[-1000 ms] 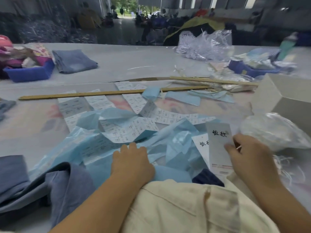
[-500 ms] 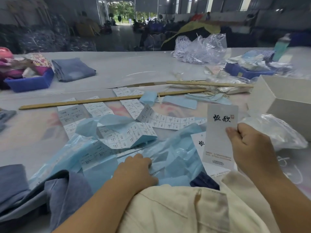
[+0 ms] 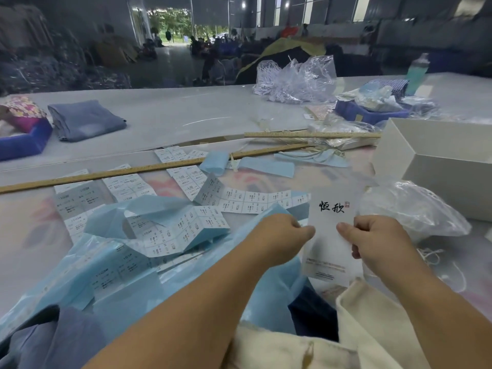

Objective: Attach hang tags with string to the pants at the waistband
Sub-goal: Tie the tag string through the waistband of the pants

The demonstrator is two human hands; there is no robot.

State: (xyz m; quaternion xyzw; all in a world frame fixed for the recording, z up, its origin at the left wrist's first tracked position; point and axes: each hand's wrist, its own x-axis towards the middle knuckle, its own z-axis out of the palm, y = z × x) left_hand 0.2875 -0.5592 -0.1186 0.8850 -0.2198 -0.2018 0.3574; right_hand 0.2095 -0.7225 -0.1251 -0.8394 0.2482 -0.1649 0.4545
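Observation:
A white hang tag (image 3: 328,246) with black brush characters stands upright above the table, held between both hands. My left hand (image 3: 279,238) pinches its left edge. My right hand (image 3: 378,243) pinches its right edge with thumb on the front. Cream pants (image 3: 306,350) lie at the bottom of the view under my forearms. A dark navy garment (image 3: 311,312) shows just below the tag. Blue-grey pants (image 3: 45,342) lie bunched at the lower left. Loose white string (image 3: 431,255) lies on the table right of my right hand.
Sheets of printed size stickers (image 3: 239,202) and blue backing paper (image 3: 149,278) cover the table middle. Two wooden rulers (image 3: 149,169) lie across it. A white box (image 3: 436,166) and clear plastic bag (image 3: 410,211) sit at the right. Folded blue pants (image 3: 85,119) and blue trays (image 3: 24,142) lie farther back.
My left hand left the blue paper and came up to pinch the tag's left edge. My right hand lifted the tag off the pile, and it is now held between both hands.

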